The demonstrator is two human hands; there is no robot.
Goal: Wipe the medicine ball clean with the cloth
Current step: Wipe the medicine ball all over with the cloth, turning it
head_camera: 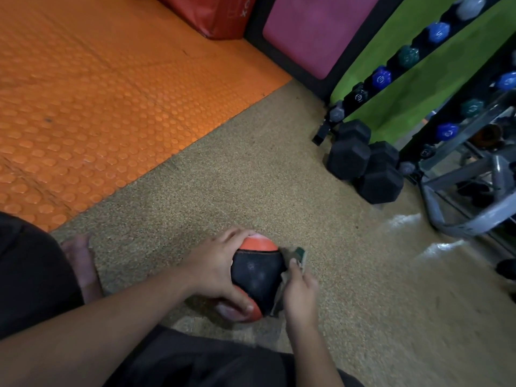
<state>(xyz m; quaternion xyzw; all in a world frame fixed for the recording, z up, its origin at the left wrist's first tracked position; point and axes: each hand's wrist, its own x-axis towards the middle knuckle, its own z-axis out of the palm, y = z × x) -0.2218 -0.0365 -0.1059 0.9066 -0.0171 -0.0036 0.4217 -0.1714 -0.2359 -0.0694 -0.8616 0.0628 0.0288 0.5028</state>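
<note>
Speckled tan floor [251, 169] meets orange studded mat [97, 93]; dumbbells [365, 163] probably rubber.

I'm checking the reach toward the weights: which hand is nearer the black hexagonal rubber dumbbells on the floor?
Right. The right hand, pressing the cloth against the ball's right side, is nearer the dumbbells; the left hand grips the ball's far side.

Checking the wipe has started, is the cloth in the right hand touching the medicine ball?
Touching. The head view shows the cloth pressed against the medicine ball by the right hand.
</note>
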